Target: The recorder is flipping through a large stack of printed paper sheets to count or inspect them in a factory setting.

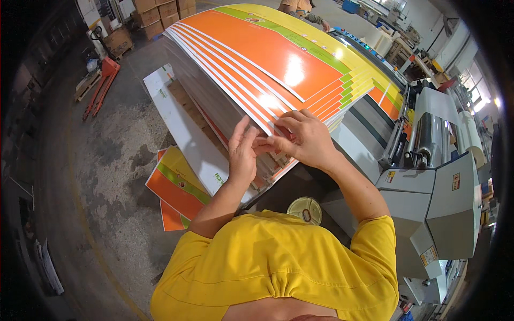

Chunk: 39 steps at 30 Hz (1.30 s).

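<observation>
Both hands meet at the near corner of the stack of orange sheets [257,59]. The left hand [242,155] stands upright with fingers straight, grasping nothing; the right hand [302,136] bends down and pinches a sheet edge.

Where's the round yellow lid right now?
In the head view the round yellow lid sits low at centre, just above the yellow shirt, below the right hand and left of the grey machine.
</observation>
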Available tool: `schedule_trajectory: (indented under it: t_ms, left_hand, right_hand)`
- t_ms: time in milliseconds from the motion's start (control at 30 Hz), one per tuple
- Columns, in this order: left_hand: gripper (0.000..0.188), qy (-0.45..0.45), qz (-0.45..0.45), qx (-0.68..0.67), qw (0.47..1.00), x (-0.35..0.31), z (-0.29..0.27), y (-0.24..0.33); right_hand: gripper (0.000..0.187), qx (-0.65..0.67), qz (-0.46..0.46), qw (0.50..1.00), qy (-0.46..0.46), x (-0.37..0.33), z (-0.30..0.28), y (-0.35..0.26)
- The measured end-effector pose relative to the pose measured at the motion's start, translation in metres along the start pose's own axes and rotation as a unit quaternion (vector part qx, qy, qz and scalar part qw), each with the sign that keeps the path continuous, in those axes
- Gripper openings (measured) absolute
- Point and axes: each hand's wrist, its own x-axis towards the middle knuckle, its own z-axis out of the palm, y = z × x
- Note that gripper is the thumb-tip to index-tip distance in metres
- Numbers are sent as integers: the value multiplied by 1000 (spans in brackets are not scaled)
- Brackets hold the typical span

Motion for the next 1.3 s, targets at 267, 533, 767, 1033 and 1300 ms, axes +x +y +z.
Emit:
schedule_trajectory:
  t_ms: [267,533,767,1033,1300]
  left_hand:
    - [52,12,-23,36,999,2,6,1]
    - [66,43,-23,117,992,1,13,8]
    - [60,10,-25,122,992,2,15,12]
    - [44,44,-28,138,989,1,13,9]
    - [18,-10,-48,111,993,0,7,16]
  right_hand:
    - [31,190,127,970,-80,11,-2,20]
    - [25,-54,-180,963,196,-2,19,23]
    - [40,449,205,856,153,18,5,60]
    - [29,109,-61,989,80,3,22,60]
    - [54,58,-116,992,8,-11,20,58]
